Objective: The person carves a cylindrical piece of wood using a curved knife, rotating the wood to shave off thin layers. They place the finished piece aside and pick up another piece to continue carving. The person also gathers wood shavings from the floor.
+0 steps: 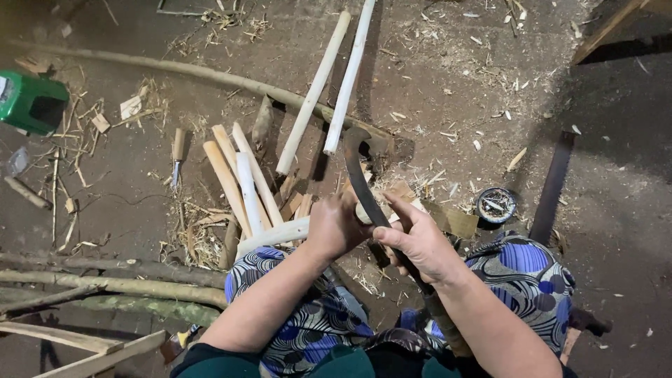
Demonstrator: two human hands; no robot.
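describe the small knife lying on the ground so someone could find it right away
Start at the green plastic container at the far left edge. To its right, left of the fan of peeled pale sticks, lies the small knife. Unlike those sticks, it is short, with a wooden handle and a metal blade.

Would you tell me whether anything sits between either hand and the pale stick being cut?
Nothing visible does. The left hand already grips the stick at its end, and the right hand holds the curved blade against that same end, with no scrap in between.

Green container point(31, 103) cut by left edge.
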